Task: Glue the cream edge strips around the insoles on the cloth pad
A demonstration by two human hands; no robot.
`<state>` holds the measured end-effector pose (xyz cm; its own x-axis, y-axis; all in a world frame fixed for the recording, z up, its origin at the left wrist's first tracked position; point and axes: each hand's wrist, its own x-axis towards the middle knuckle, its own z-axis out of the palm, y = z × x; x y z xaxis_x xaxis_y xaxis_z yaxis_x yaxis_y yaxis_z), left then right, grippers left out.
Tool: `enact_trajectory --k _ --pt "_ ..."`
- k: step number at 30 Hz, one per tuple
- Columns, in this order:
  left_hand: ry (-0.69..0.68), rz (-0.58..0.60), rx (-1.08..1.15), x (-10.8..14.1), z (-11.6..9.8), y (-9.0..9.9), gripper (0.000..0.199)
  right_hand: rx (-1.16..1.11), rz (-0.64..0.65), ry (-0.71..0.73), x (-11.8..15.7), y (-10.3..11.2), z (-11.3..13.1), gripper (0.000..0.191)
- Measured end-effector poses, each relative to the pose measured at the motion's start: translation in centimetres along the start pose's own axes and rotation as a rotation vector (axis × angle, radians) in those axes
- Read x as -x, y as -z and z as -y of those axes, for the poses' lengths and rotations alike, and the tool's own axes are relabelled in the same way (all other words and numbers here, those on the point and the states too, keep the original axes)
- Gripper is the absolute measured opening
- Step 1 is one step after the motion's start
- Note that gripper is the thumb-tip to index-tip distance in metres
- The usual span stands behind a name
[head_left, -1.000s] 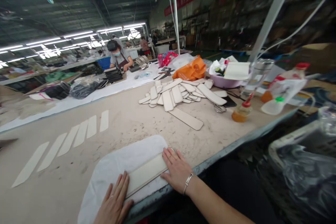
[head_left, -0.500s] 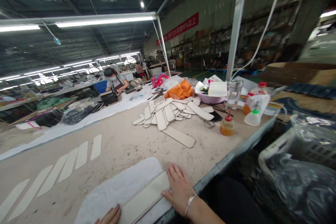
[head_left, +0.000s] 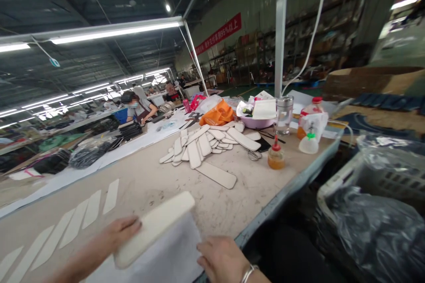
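Note:
Tilted above the table, a long cream pad [head_left: 159, 225] with rounded ends is pinched along its left edge by my left hand [head_left: 124, 232], which is blurred. My right hand [head_left: 221, 256], with a bracelet at the wrist, is by the right edge of a white sheet [head_left: 172, 252]; its fingers are curled, and whether they grip the sheet I cannot tell. The sheet lies under the pad. Several pale strips [head_left: 75, 221] lie in a row on the left. Farther back is a heap of similar pads [head_left: 202, 146], one long piece [head_left: 217, 174] in front of it.
Behind the heap are an orange bag [head_left: 217, 113] and a purple basin [head_left: 257, 122]. To the right stand a glass jar [head_left: 284, 115], an amber bottle [head_left: 276, 159] and a white bottle [head_left: 308, 143]. A plastic-filled crate [head_left: 327, 199] is beyond the table edge. Another person [head_left: 141, 108] works at the back.
The cream pad has been lifted off the white sheet and moved up, now in my left hand. My right hand has come off the pad and moved down. The view has shifted slightly.

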<state>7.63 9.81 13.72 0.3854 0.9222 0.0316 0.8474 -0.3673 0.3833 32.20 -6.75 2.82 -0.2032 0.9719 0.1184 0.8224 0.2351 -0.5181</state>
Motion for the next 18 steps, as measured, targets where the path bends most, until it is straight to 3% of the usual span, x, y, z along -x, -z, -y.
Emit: enact_trajectory --k 2,4,6,9,11,14,16,18 --pt "0.096 0.05 0.237 -4.1 -3.9 1.1 0.051 0.063 0.141 0.073 -0.5 -1.2 0.1 0.02" --pt "0.078 0.047 0.297 -8.6 -7.5 0.5 0.06 0.108 0.242 0.111 -1.1 -2.4 0.1 0.024" --pt "0.097 0.028 0.23 -12.6 -10.8 -1.6 0.064 0.13 0.273 0.129 -1.5 -3.3 0.1 0.025" --pt "0.064 0.006 0.086 -16.2 -14.9 -6.8 0.063 0.117 0.245 0.157 -1.6 -4.3 -0.3 0.025" --pt "-0.029 0.054 0.004 -16.6 -17.3 -11.0 0.062 0.075 0.234 0.138 -1.6 -4.8 -0.7 0.023" --pt "-0.22 0.197 -0.101 -14.8 -19.9 -17.1 0.056 0.021 0.252 0.045 -1.6 -5.0 -1.0 0.017" --pt "-0.316 0.256 -0.173 -13.2 -20.9 -20.0 0.048 -0.011 0.273 -0.082 -1.6 -4.8 -0.9 0.02" --pt "-0.381 0.278 -0.244 -12.1 -21.4 -21.7 0.04 -0.045 0.249 -0.188 -1.3 -4.3 -0.6 0.024"
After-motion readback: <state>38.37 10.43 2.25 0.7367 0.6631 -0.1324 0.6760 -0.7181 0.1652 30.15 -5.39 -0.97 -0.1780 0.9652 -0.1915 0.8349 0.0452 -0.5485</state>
